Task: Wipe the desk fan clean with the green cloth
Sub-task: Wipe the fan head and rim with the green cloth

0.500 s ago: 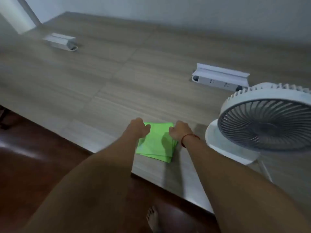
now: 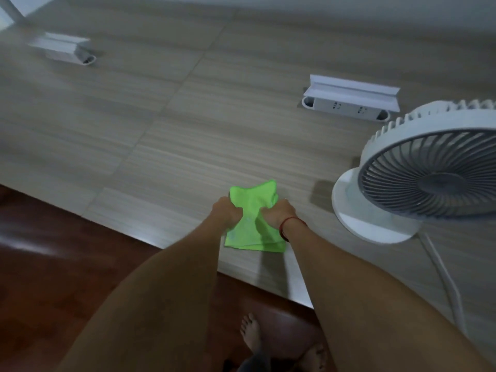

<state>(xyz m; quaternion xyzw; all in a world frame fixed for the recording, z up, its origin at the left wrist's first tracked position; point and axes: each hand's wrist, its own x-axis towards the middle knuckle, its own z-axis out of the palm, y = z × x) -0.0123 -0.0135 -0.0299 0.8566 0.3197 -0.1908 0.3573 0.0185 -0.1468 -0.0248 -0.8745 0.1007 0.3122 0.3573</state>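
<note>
Wood-grain laminate covers the wide desk point(image 2: 188, 146), which fills most of the view. At its right stands the white desk fan point(image 2: 429, 167). Its round grille of grey ribs is tilted up over a round white base, and its right part is cut off by the picture's edge. The blades behind the ribs are hard to make out. A white cable point(image 2: 442, 275) runs from the base toward the desk's near edge. Behind the fan is a white socket box point(image 2: 349, 100), and a second socket box point(image 2: 64, 51) far left is blurred. Near the front edge, well left of the fan base, is the bright green cloth point(image 2: 252, 200), bunched at its middle. The left hand point(image 2: 226, 214) and right hand point(image 2: 277, 213) grip it side by side, fingers curled tight and their tips buried in fabric. A red string point(image 2: 288, 226) circles the right wrist.
</note>
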